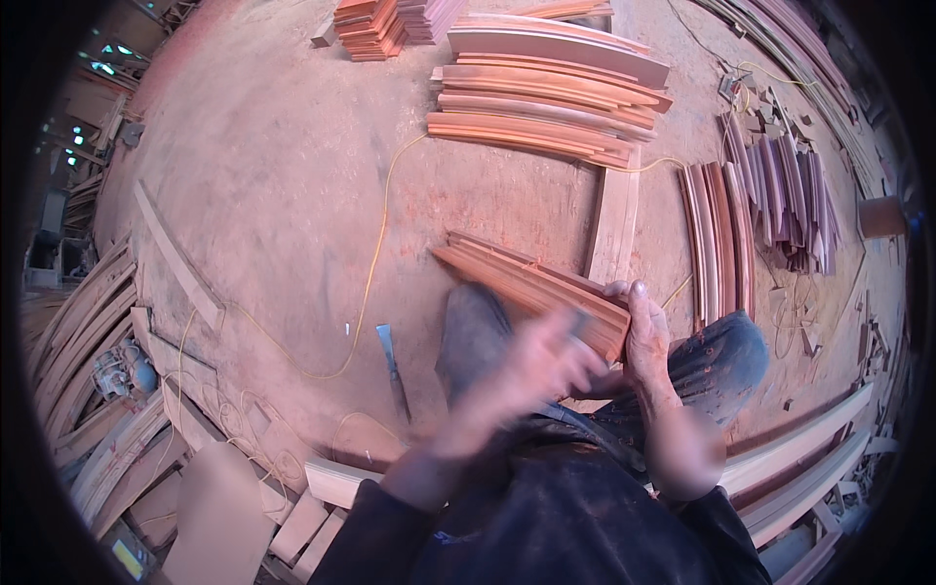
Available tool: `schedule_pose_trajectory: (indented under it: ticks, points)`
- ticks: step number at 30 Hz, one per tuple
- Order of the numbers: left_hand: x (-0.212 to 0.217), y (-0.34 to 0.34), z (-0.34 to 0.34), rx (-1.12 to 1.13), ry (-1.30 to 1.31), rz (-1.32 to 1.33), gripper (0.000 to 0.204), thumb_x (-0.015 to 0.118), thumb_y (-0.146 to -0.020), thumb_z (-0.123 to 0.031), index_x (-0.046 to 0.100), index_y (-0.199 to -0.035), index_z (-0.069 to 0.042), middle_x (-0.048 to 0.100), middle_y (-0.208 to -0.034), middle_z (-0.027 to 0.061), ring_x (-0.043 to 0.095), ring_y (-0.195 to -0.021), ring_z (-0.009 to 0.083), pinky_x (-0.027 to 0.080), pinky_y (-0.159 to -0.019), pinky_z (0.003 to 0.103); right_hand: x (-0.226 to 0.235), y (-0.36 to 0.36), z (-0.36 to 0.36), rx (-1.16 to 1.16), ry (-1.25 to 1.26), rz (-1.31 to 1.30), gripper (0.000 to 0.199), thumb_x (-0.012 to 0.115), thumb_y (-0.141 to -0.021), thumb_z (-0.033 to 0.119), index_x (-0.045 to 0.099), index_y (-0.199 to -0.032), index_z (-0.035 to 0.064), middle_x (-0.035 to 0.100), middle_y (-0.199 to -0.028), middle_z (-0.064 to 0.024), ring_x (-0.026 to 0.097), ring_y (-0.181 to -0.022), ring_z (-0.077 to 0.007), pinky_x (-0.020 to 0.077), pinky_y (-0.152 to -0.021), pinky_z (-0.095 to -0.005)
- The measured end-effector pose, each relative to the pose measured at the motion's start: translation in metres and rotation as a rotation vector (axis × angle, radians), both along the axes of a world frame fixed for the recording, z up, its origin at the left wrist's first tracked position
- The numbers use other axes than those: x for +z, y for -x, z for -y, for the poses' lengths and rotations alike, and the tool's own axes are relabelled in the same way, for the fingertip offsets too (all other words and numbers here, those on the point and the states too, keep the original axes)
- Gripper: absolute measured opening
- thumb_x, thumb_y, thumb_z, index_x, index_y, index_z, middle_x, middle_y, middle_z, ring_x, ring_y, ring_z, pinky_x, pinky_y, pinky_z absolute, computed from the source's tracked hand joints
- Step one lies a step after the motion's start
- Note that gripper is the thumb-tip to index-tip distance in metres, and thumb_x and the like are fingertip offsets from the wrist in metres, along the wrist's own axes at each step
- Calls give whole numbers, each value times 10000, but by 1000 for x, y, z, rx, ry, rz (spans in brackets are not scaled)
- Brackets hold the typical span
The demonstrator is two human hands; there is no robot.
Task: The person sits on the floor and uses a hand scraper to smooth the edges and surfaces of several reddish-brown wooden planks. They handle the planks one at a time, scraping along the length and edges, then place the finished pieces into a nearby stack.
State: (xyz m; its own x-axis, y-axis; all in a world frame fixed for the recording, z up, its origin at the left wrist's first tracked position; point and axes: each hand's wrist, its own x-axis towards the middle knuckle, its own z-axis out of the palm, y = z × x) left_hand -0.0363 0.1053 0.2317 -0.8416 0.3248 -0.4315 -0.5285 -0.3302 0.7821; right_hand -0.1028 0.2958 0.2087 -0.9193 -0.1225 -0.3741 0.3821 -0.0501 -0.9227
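One grooved wooden piece [517,278] juts past the edge of the left knee [474,304], the right hand [648,341] gripping its near end; left hand [548,363] blurred, its hold unclear. One blue-bladed tool [391,363] lies on the floor [283,185].

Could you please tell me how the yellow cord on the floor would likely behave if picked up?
The yellow cord is probably floppy, as it lies in loose curves on the floor. It looks thin, so likely light. Pulled, it might snag, since it seems to run to the stack of wooden strips.
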Motion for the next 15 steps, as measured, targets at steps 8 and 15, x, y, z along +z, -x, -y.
schedule_pose_trajectory:
  ticks: [8,15]
  points:
    - [-68,17,42,50,722,-14,517,479,-1020,-67,433,-1526,32,763,-955,157,710,-708,179,601,-662,330,-8,-3,-5,37,-139,-66,546,484,-1099,506,708,-1073,8,714,-1051,-105,658,-976,-170,527,-903,-330]
    - [-16,-4,9,123,167,-98,303,546,-1036,-104,554,-1326,-15,773,-951,120,708,-709,122,553,-601,270,-1,-1,1,-9,22,-23,473,504,-1116,415,730,-1047,5,719,-997,-73,640,-939,-136,510,-885,-306]
